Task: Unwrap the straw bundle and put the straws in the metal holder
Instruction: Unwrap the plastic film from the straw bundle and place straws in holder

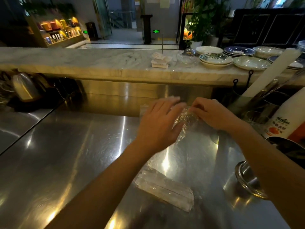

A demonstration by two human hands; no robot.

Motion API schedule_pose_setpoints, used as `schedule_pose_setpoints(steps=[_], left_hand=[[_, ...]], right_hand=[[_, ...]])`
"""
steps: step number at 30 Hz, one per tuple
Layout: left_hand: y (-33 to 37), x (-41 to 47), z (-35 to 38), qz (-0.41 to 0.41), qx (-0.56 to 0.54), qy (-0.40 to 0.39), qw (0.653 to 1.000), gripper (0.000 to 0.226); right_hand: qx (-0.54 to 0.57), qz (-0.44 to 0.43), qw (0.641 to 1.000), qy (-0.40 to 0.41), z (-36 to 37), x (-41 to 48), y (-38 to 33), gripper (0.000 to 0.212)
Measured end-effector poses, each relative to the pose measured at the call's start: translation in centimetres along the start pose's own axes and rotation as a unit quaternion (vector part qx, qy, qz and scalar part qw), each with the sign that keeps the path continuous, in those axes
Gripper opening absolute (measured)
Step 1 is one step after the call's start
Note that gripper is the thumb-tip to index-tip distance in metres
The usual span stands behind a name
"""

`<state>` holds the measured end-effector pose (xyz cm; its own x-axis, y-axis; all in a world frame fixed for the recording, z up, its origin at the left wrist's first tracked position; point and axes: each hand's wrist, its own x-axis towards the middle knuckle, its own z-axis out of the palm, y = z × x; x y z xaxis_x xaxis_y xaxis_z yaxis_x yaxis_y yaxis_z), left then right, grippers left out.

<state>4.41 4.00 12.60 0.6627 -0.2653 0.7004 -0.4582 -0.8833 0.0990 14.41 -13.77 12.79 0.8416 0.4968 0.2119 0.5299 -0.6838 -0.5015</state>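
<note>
A bundle of clear-wrapped straws [166, 190] lies flat on the steel counter [74, 154], close to me and under my left forearm. Farther out, a sheet of crinkled clear plastic wrap [186, 126] stretches across the counter. My left hand [158, 124] rests palm down on the wrap's left part, fingers spread. My right hand [214, 114] pinches the wrap's far edge between thumb and fingertips. A shiny metal holder [247, 179] lies on its side at the right, partly behind my right forearm.
A white squeeze bottle [283, 119] and a dark bowl [287, 146] stand at the right edge. Stacked plates [216, 59], a glass dish and paper slips sit on the raised marble ledge [82, 63]. A metal kettle [24, 86] stands at the far left.
</note>
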Motion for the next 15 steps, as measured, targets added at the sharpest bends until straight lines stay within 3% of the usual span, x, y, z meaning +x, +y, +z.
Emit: schedule_pose_setpoints(steps=[3, 6, 9, 12, 15], left_hand=[[-0.1, 3.8, -0.6, 0.024, 0.054, -0.119, 0.991, 0.060], [-0.4, 5.8, -0.1, 0.011, 0.088, -0.203, 0.975, 0.041], [-0.8, 6.6, 0.0, 0.001, 0.066, -0.192, 0.979, 0.017], [-0.9, 6.6, 0.0, 0.003, 0.041, -0.175, 0.984, 0.015], [-0.8, 6.9, -0.3, -0.021, 0.027, -0.167, 0.985, 0.015]], right_hand=[[0.005, -0.015, 1.000, -0.016, -0.6, 0.0, -1.1, 0.010], [0.009, -0.031, 0.999, -0.017, -1.4, -0.3, -1.7, 0.006], [0.025, -0.034, 0.999, -0.003, -2.0, -1.0, -1.8, 0.005], [0.046, -0.034, 0.998, 0.019, -2.3, -1.7, -1.2, 0.005], [0.135, -0.017, 0.989, 0.061, -2.3, -2.6, -0.6, 0.032]])
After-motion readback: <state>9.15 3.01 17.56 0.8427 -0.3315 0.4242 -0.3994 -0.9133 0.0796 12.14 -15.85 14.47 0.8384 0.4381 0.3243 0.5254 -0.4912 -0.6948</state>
